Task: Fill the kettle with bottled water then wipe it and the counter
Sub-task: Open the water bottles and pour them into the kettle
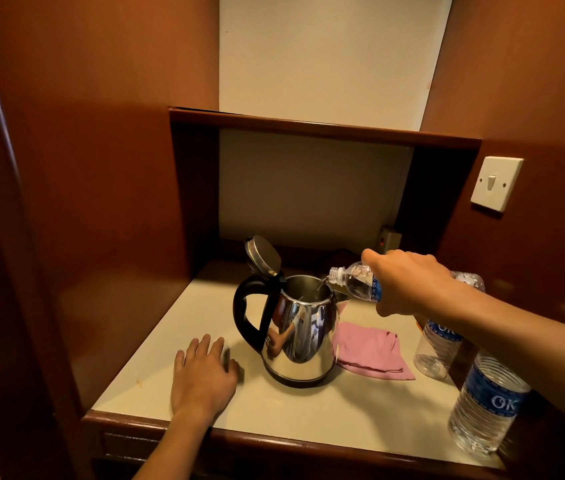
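1. Clear plastic, the nearest bottle (485, 407) stands at five o'clock with water in it; the one behind (438, 344) looks empty.
2. Left hand (203, 372) lies flat on the counter (308, 414), fingers straight, at seven o'clock.
3. Kettle (300, 336) sits centre, lid up, pink cloth (371, 351) beside.
4. Right hand (409, 284) grips the tipped bottle (355, 282) — keep its mouth over the opening, pour slowly.

A white wall switch (496, 183) sits on the brown panel at right. Low in the alcove's back corner, a small socket box (389, 238) shows a red light (a dark cord trails below it). A wooden shelf (322, 129) spans the alcove overhead.
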{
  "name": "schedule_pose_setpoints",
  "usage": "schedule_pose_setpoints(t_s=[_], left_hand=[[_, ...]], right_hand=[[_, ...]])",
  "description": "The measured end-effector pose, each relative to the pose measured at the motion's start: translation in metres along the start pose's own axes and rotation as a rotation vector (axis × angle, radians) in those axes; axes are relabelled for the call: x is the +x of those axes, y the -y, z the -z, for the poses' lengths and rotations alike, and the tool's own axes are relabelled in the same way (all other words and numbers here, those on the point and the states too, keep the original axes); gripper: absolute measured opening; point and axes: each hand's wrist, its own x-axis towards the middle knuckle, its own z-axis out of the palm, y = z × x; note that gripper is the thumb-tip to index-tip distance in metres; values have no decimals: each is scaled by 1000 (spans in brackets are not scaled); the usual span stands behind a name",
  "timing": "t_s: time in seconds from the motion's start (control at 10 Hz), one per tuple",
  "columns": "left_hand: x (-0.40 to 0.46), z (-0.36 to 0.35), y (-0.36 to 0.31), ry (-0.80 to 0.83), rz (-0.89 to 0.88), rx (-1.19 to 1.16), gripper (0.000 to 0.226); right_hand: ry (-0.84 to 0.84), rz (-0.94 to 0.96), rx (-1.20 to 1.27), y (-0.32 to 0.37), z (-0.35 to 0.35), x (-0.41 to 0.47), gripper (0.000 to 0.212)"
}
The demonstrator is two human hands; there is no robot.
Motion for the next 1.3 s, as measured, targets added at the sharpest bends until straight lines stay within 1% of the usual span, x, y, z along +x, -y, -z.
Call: schedule_pose_setpoints(t_s=[1.3], left_hand=[[0, 1, 2, -2, 0, -14, 62]], right_hand=[[-39, 38, -130, 2, 11, 9, 80]])
